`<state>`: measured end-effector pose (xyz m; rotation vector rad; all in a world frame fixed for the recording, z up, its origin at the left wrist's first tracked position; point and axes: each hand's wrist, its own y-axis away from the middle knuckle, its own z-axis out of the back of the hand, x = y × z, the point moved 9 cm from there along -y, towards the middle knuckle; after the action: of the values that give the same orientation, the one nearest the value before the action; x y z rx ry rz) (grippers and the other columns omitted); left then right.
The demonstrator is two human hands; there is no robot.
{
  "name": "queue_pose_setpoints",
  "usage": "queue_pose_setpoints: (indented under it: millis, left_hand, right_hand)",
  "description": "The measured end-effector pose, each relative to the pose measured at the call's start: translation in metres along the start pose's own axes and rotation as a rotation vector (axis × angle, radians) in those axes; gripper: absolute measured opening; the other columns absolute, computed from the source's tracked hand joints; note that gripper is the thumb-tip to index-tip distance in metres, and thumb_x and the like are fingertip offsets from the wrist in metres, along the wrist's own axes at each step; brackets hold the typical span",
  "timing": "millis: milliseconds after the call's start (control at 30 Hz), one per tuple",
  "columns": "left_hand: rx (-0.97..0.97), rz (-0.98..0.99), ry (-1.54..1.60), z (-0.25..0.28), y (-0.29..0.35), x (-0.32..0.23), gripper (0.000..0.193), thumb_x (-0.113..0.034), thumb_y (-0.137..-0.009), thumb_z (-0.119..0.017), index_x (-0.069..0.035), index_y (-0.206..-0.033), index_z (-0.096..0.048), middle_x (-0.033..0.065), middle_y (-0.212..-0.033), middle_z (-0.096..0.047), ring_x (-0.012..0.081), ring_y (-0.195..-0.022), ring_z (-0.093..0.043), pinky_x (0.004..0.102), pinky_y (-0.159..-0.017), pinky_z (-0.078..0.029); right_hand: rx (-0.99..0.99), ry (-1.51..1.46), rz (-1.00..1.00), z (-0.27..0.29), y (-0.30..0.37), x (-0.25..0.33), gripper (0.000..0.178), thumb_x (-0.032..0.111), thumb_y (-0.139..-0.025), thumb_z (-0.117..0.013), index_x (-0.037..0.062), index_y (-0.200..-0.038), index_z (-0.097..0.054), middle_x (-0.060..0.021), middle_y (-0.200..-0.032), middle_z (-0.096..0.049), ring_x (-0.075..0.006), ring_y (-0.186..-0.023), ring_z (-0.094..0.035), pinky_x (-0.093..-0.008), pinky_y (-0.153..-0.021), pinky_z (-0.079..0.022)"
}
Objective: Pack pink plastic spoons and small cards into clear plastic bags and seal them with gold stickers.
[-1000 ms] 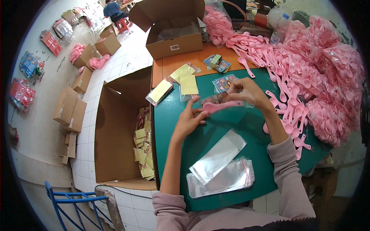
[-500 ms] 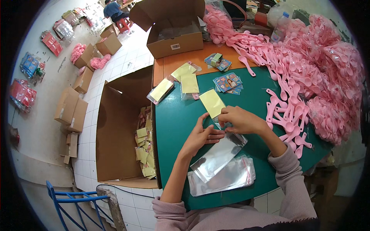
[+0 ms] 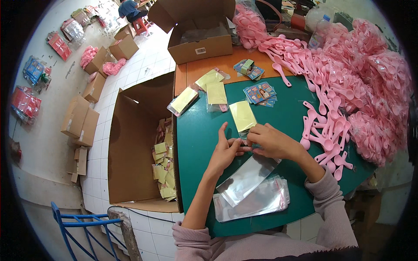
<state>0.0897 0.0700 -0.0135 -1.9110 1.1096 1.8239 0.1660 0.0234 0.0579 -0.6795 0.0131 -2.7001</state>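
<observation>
A clear plastic packet with a yellow card lies on the green tabletop, its near end at my fingertips. My right hand is closed on that clear end in a pinch. Just left of it, my left hand has its thumb raised apart and its fingers stretched toward the right fingertips, touching the packet's near end. What lies exactly between the fingertips is partly hidden. Below both hands, a loose clear plastic bag rests across a stack of flat clear bags.
Yellow-card packets and illustrated cards lie beyond my hands. Pink spoons pile up at the right. An open carton with packets stands left of the table; another carton sits at the back. A person sits far off.
The yellow-card packet has turned from a slant to nearly straight. My left hand has shifted slightly, its thumb now raised off the packet. My right hand stays at the packet's near end.
</observation>
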Motion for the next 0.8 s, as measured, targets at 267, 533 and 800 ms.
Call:
queue_pose_setpoints:
  millis: [267, 533, 800]
  left_hand:
    - [0.019, -0.024, -0.104, -0.001, -0.003, 0.004, 0.061, -0.012, -0.091, -0.045, -0.009, -0.137, -0.004, 0.0124, -0.091, -0.06, 0.0145, -0.081, -0.058, 0.0262, -0.07, -0.048]
    - [0.011, 0.01, -0.124, 0.005, -0.008, 0.012, 0.07, -0.006, -0.084, -0.055, -0.008, -0.136, -0.008, 0.0104, -0.081, -0.059, 0.0133, -0.077, -0.058, 0.0239, -0.067, -0.047]
    - [-0.049, 0.024, 0.058, 0.005, 0.0, 0.0, 0.071, -0.001, -0.081, -0.058, -0.006, -0.135, -0.012, 0.0132, -0.084, -0.059, 0.0192, -0.078, -0.062, 0.0284, -0.068, -0.053]
  right_hand:
    - [0.06, -0.167, -0.025, -0.011, -0.002, -0.005, 0.018, 0.012, -0.071, -0.065, 0.0093, -0.082, -0.051, -0.0073, -0.089, -0.051, -0.0242, -0.086, -0.051, -0.036, -0.077, -0.038]
    - [-0.007, -0.043, 0.076, -0.011, -0.003, 0.01, 0.01, 0.013, -0.074, -0.061, 0.0078, -0.078, -0.054, -0.0065, -0.077, -0.054, -0.0239, -0.08, -0.053, -0.0349, -0.078, -0.038]
    - [-0.005, -0.588, -0.112, 0.055, 0.025, -0.067, 0.011, 0.008, -0.071, -0.064, 0.0022, -0.075, -0.056, -0.005, -0.071, -0.054, -0.0149, -0.064, -0.05, -0.027, -0.062, -0.042]
